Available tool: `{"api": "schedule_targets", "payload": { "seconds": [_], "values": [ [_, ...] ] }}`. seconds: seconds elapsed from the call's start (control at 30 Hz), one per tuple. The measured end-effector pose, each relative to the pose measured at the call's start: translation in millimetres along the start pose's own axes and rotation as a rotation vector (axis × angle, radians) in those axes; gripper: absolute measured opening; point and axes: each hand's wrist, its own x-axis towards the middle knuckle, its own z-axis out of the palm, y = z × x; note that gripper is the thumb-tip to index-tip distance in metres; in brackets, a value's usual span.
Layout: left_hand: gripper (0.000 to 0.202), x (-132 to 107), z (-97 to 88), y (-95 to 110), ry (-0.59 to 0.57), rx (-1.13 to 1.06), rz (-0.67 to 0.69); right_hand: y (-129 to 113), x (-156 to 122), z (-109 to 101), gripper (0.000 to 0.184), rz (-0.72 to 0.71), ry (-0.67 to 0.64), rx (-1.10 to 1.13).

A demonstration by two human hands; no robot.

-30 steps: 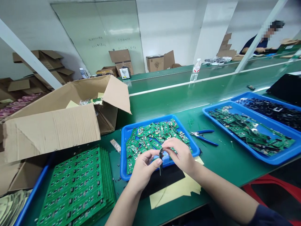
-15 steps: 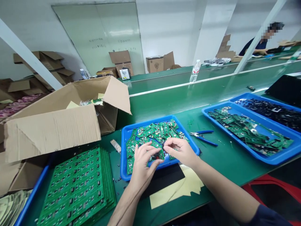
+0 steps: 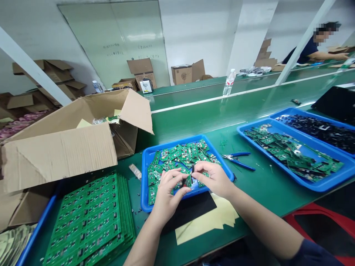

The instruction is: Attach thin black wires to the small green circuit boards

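Many boards (image 3: 191,153) crowd a blue tray (image 3: 143,184); left grip (image 3: 169,191) holds a green board (image 3: 189,181), right grip (image 3: 215,180) a black piece (image 3: 193,169).

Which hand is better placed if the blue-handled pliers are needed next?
Probably the right hand: it is nearer the blue-handled pliers, though it pinches a small black part. The left hand is farther off and holds a green circuit board.
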Motion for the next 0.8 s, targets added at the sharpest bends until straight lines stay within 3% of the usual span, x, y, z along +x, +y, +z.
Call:
{"api": "schedule_targets", "payload": {
  "seconds": [0.13, 0.33, 0.43, 0.57, 0.63, 0.8],
  "values": [
    [0.020, 1.4, 0.2, 0.8, 0.005, -0.030, -0.044, -3.5, -0.5, 2.6, 0.019, -0.140, 0.036, -0.096],
    [0.018, -0.2, 2.4, -5.9, 0.066, 0.112, -0.062, -2.9, -0.5, 0.2, 0.015, -0.227, -0.049, -0.045],
    [0.020, -1.6, 0.8, -12.1, 0.132, 0.261, 0.001, 0.8, 0.6, -3.2, 0.018, -0.075, -0.146, 0.199],
    [0.020, -3.1, -0.8, -13.6, 0.256, 0.449, 0.151, 5.0, 2.5, 2.2, 0.042, 0.335, -0.143, 0.628],
    [0.020, -3.6, -0.3, -12.0, 0.306, 0.524, 0.227, 5.7, 2.4, 7.8, 0.044, 0.479, -0.165, 0.737],
    [0.022, -4.5, 2.2, -8.3, 0.356, 0.599, 0.289, 6.8, 0.0, 17.7, 0.034, 0.578, -0.135, 0.910]
  ]
}}
